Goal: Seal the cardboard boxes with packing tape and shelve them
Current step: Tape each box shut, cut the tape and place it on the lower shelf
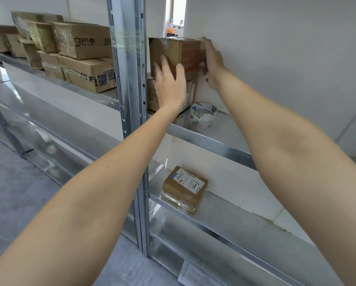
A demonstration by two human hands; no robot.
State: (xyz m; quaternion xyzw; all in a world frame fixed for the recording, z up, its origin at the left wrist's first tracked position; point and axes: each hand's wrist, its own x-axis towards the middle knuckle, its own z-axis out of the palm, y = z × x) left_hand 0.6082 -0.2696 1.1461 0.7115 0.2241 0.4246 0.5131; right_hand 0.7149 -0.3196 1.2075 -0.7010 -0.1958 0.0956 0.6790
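Head camera: a person stands at a metal shelving unit (206,139), both arms stretched out to a taped cardboard box (177,56) that sits on top of a lower box (152,96), just right of the unit's upright post (131,79). The left hand (168,81) lies flat against the near face of the top box, fingers straight and spread. The right hand (212,62) presses its far right side, fingers also straight; neither hand curls round the carton, so it is steadied between two open palms rather than gripped. The box's long side appears to run left to right, between the hands, and the left hand is the nearer to the camera. A roll of clear packing tape (204,114) stands on the same shelf, just right of the stack and below the right hand. One shelf down from the stack lies a flat labelled parcel (183,188). Left of the post, more cardboard boxes (84,56) are piled on the shelf. The placing looks almost done; any last nudge would probably push the top box back, square over the one beneath.
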